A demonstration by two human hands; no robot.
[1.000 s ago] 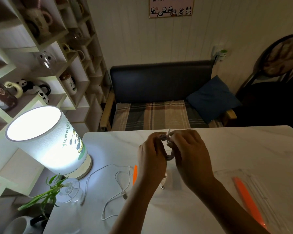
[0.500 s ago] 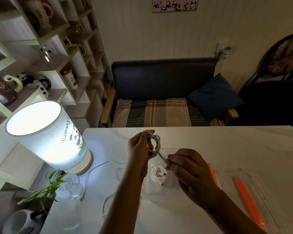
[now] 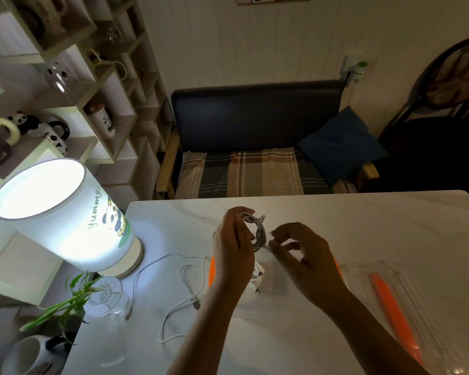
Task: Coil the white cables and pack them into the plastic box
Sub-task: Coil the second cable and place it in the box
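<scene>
Coiled cable [image 3: 256, 230]: above the table [image 3: 363, 220], pinched by left hand [image 3: 232, 249] at its top; right hand [image 3: 307, 259] grips its tail. Loose cable [image 3: 179, 299]: on table, right of lamp [image 3: 63, 220].
</scene>
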